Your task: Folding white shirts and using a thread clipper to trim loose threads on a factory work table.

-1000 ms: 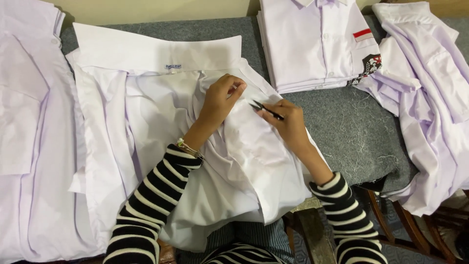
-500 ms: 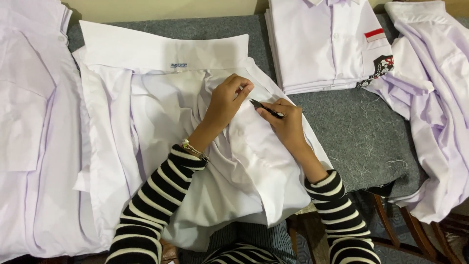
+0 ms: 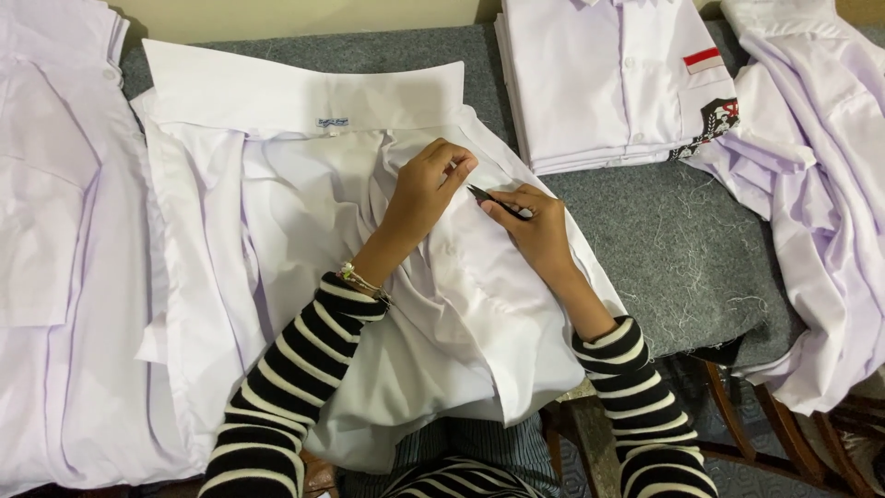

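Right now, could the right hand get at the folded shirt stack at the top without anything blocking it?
Probably yes. The right hand holds a small snipper, and only bare grey table lies between it and the shirt stack; nothing stands in the way.

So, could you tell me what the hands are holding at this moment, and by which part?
The right hand holds small dark thread snips by the rear end, tip pointing left. The left hand pinches a fold of the white shirt just beside that tip.
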